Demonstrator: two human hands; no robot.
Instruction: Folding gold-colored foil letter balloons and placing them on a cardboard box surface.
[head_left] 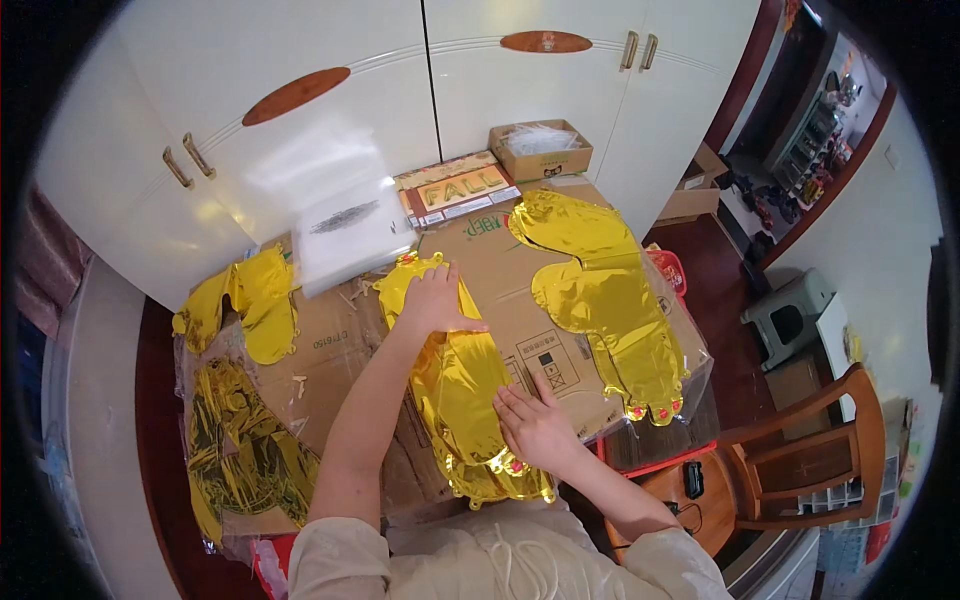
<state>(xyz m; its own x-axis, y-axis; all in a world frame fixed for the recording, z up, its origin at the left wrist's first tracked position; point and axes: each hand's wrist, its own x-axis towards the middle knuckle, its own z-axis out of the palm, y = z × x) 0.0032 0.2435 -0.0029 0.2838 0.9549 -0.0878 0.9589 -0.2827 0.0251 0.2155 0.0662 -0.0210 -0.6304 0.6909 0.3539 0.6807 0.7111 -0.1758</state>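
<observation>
The pale drawstring top (525, 562) is nearest the camera, and just beyond it the lower end of an uninflated gold foil balloon (462, 385) lies lengthwise on flattened cardboard (490, 265), at the middle of the work surface. The left hand (434, 303) is palm down near the balloon's far end, thumb spread wide, pressing without any visible grip. The right hand (537, 430) lies along the right edge, fingers extended and together, thumb apart; it appears to touch the foil rather than pinch it.

The step in hand looks like flattening or aligning the foil. To do it well, let the left palm anchor the far end while the right fingers stroke along the edge with light, even pressure, since such thin film probably creases easily. Smoothing toward an open edge should help trapped air escape. Take care around the red-dotted tabs (516, 467) at the near end, which could bend under. The broad gold foil balloon (610, 290) to the right is well clear of both hands.
</observation>
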